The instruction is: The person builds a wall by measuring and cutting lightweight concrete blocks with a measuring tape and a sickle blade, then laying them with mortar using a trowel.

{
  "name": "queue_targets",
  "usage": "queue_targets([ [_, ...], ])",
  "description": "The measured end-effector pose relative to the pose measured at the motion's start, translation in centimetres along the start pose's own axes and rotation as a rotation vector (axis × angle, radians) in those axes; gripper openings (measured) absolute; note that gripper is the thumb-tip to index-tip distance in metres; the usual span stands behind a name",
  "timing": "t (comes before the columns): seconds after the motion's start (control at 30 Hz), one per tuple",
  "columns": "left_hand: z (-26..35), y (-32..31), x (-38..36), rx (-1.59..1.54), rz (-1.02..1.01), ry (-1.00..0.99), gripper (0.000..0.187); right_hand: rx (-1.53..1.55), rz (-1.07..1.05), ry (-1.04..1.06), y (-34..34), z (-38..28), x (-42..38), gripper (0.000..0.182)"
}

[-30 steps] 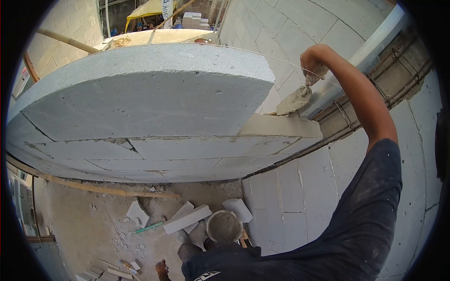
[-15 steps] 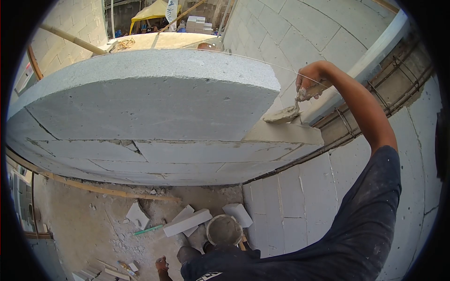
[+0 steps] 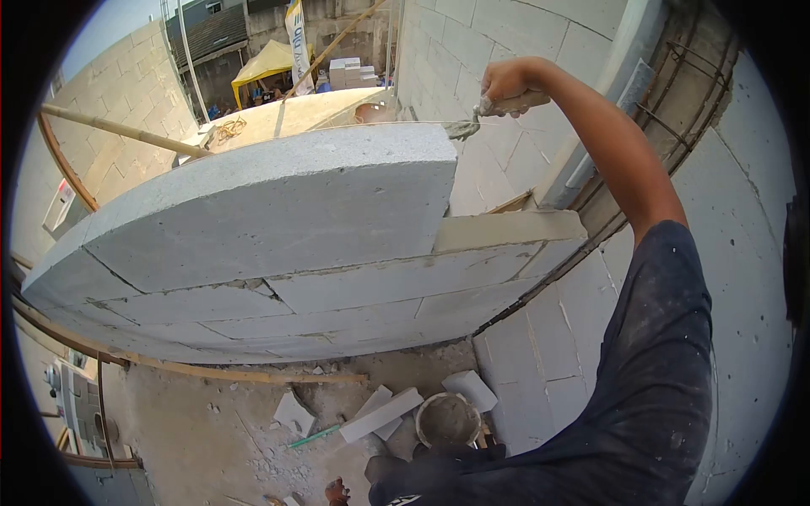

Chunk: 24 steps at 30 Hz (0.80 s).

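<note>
out in the yard we have a yellow canopy (image 3: 272,61), and just beside it a tall lettered banner (image 3: 296,42). next along, a stack of white blocks (image 3: 350,74), while a slanting pole (image 3: 337,48) climbs past the lot. a dark tiled roof (image 3: 211,46) sits behind. over to the left, a bamboo pole (image 3: 126,131) slopes down, its end near a tan coil (image 3: 229,128). down on the floor, a long wooden plank (image 3: 245,374) lies flat; a jagged block offcut (image 3: 294,413) rests near a thin green strip (image 3: 312,437), with pale crumbs (image 3: 266,465) scattered about. far right, rusty rebar (image 3: 675,125) runs at a slant.
</note>
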<state>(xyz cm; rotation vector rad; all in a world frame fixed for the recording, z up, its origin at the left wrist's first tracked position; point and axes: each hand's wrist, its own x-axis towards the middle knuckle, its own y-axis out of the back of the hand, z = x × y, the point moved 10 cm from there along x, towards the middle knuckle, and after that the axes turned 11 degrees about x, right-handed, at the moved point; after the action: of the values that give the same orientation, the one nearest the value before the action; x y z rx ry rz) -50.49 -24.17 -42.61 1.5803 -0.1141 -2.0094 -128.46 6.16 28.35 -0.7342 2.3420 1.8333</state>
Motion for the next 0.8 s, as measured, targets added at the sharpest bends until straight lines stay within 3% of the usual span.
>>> queue_targets([
  [0.03,3.1,-0.5,-1.5,0.327,-0.003,-0.603,0.038,0.08,0.086,0.029,1.9,0.0,-1.4,0.02],
  [0.07,0.8,-0.5,-0.9,-0.015,-0.109,-0.134,0.048,-0.018,0.169,0.044,3.8,-0.4,-3.4,0.022],
  [0.1,0.6,0.3,0.5,0.004,-0.089,0.05,0.036,-0.027,0.298,0.099,6.0,-0.1,-5.0,0.02],
  [0.17,4.7,-0.8,-2.8,0.08,-0.097,0.026,0.037,-0.05,0.591,0.076,10.0,0.5,-10.6,0.021],
  [0.2,5.2,-0.6,-2.8,0.084,-0.12,0.024,0.039,-0.125,0.438,-0.07,10.5,2.1,-12.9,0.052],
  [0.27,7.2,-0.8,-3.4,0.132,-0.155,0.001,0.046,0.173,0.74,0.004,9.8,2.1,-21.9,0.039],
  [0.33,8.6,-1.2,-1.8,0.114,-0.207,-0.105,0.05,0.484,0.795,0.2,5.4,1.7,-28.7,0.039],
  [0.37,9.3,-1.7,-2.6,0.188,-0.269,-0.046,0.059,0.642,0.796,0.291,2.8,3.3,-30.5,0.039],
  [0.43,10.7,-1.5,-2.1,0.323,-0.303,-0.02,0.061,0.688,0.743,0.46,-5.7,9.7,-35.0,0.028],
  [0.5,13.6,-1.3,-2.4,0.325,-0.31,-0.146,0.062,0.863,0.925,0.085,-17.9,8.6,-39.1,0.035],
  [0.53,15.2,-1.4,-2.9,0.325,-0.293,-0.239,0.052,1.116,0.843,0.033,-25.1,9.7,-39.6,0.042],
  [0.57,17.0,-1.0,-4.3,0.325,-0.275,-0.342,0.043,1.265,0.683,-0.156,-33.3,10.6,-39.8,0.048],
  [0.6,17.3,-0.4,-4.9,0.352,-0.271,-0.336,0.043,1.382,0.489,-0.348,-41.0,10.7,-40.1,0.05],
  [0.63,17.9,-0.5,-5.3,0.412,-0.262,-0.379,0.042,1.405,0.419,-0.379,-48.2,11.2,-39.9,0.049],
  [0.7,17.4,-0.4,-5.7,0.569,-0.265,-0.427,0.044,1.058,0.033,-0.734,-63.8,14.2,-39.8,0.051],
  [0.8,15.7,0.0,-4.3,0.789,-0.244,-0.46,0.048,0.761,-0.219,-0.82,-80.7,18.8,-35.7,0.051],
])
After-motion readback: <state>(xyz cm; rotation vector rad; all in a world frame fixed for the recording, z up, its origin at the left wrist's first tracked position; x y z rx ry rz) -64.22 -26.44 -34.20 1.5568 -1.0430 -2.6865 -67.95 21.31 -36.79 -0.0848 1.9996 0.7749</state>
